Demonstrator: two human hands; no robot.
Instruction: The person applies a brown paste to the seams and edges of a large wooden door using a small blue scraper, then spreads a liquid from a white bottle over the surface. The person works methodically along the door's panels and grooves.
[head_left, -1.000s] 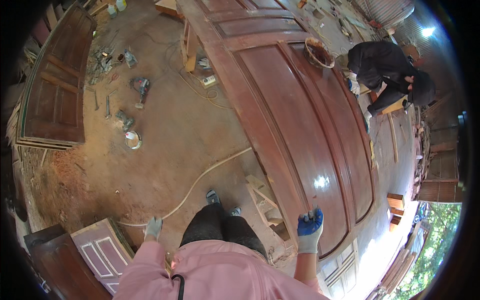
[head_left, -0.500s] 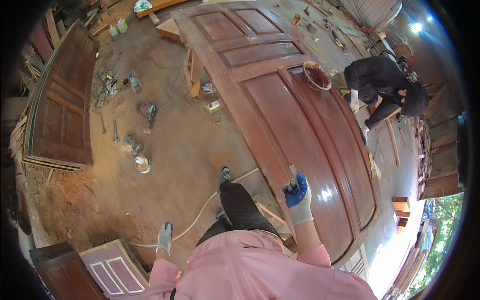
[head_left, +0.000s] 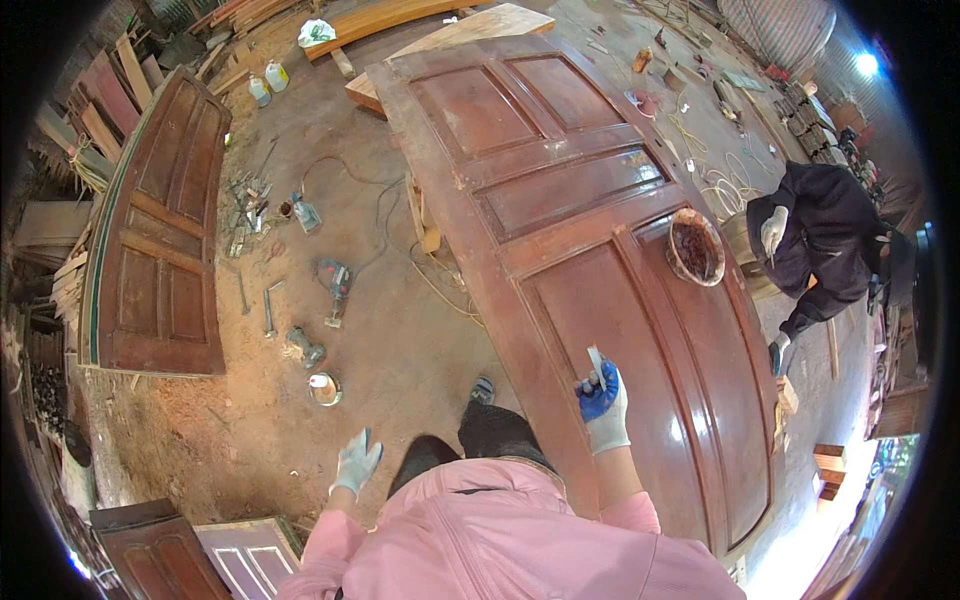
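My right hand (head_left: 603, 405), in a white glove with a blue palm, is closed round a small flat pale tool (head_left: 597, 366). Whether it is a scraper or a brush is too small to tell. This hand is over the near left part of a large brown panelled door (head_left: 600, 310), which lies flat, raised off the floor. A round bowl (head_left: 697, 248) with dark reddish-brown stuff inside rests on the door, farther off to the right. My left hand (head_left: 357, 462), also gloved, hangs at my left side with its fingers apart, holding nothing.
A co-worker (head_left: 825, 235) in dark clothes bends low beyond the door's right edge. On the floor at left lie a corded power tool (head_left: 336, 290), a hammer (head_left: 269, 312) and a small tub (head_left: 324, 390). Another panelled door (head_left: 165, 230) leans at far left. Cables (head_left: 440, 285) trail near the large door.
My view has shifted, with more of the door's far end showing. My left hand has risen slightly and its fingers have spread. My right hand still holds the tool over the door.
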